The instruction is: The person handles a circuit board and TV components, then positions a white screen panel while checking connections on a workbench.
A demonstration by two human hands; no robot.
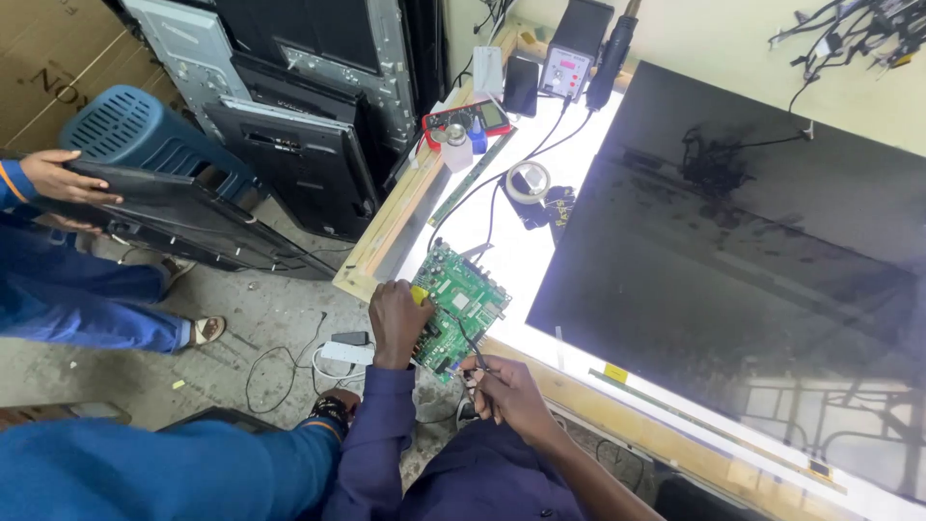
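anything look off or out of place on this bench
The green circuit board sits half off the lit table's corner, held by the left hand. The right hand holds a thin probe on it.

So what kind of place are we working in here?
Probably a television repair workshop: a green circuit board held on a lit bench, a large dark screen panel beside it, and a soldering station at the back.

The left hand [398, 321] reaches far, fingers curled closed in a grip, sleeve to the wrist. The right hand [508, 388], nearer, pinches closed, forearm bare, angled back right.
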